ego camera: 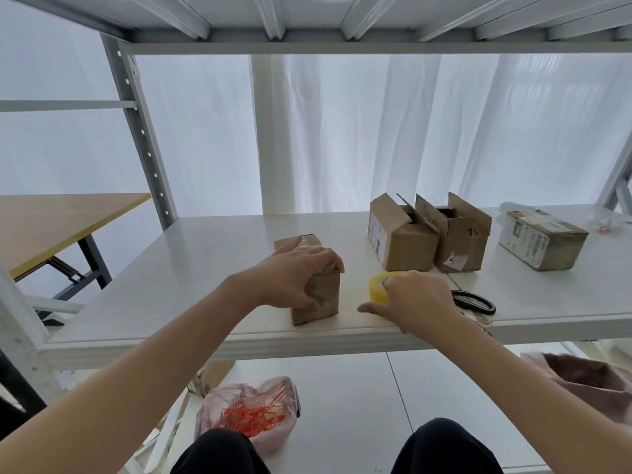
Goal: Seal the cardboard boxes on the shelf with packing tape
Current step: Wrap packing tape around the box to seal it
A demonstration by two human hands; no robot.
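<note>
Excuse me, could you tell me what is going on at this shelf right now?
A person is taping boxes at a white metal shelf. Their left hand grips a small closed brown cardboard box near the front edge, while the right hand holds a yellow roll of packing tape beside it. A pair of black-handled scissors lies to the right. Behind, two brown cardboard boxes stand with flaps open, not yet sealed; a fourth box farther right is closed.
</note>
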